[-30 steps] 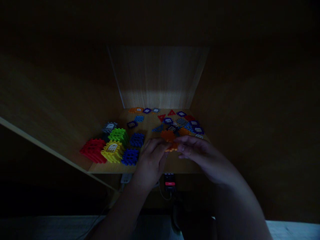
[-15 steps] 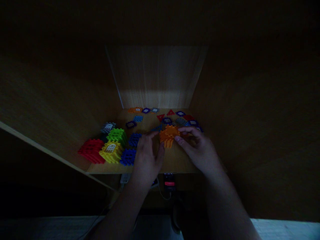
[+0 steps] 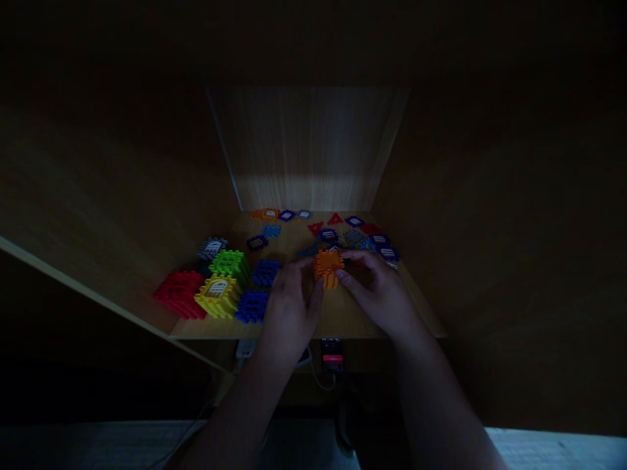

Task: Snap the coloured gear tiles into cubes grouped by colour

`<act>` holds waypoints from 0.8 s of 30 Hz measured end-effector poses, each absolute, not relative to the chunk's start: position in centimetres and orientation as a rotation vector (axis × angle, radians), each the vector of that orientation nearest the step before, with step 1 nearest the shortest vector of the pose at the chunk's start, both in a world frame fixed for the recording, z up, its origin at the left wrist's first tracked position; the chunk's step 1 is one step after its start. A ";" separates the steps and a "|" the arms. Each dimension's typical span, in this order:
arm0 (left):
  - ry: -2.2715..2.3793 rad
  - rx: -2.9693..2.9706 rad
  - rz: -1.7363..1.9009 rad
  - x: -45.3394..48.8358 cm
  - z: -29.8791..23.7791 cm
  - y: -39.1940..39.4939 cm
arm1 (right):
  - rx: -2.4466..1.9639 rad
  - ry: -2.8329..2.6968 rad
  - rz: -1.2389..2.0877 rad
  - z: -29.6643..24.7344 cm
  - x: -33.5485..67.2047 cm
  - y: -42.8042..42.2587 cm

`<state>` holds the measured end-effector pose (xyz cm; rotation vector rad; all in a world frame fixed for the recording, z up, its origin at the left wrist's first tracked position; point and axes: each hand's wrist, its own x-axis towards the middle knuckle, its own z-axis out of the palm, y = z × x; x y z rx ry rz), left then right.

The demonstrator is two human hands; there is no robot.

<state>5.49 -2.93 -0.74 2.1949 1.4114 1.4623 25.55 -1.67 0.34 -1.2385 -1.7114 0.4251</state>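
Note:
Between my hands is a small stack of orange square building tiles (image 3: 329, 262) with notched edges, held above the wooden shelf. My left hand (image 3: 292, 297) grips its left side between thumb and fingers. On the right side, my right hand (image 3: 379, 287) pinches the stack with thumb and forefinger. Left of my left hand are stacks of blue tiles (image 3: 252, 305), yellow tiles (image 3: 218, 294) with a white window piece on top, green tiles (image 3: 229, 264) and red tiles (image 3: 180, 294).
Loose purple tiles (image 3: 328, 235), red triangles (image 3: 335, 219) and a light-blue tile (image 3: 271, 231) lie toward the back. Side walls and a wooden back panel (image 3: 313, 150) enclose the shelf (image 3: 343, 323). Below its front edge are a lit phone (image 3: 332, 358) and a white cable (image 3: 318, 382).
An orange tile that sat askew, up and to the right, now lies lined up on the stack. My right hand has moved slightly left with it.

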 end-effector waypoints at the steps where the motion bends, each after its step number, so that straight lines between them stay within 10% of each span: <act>1: 1.406 2.194 1.463 5.5 -0.7 -2.9 | -1.238 -1.715 0.429 0.3 25.5 -1.6; 24: 1.401 2.229 1.470 5.4 -0.9 -2.7 | -1.165 -1.750 0.518 -0.5 25.7 -1.2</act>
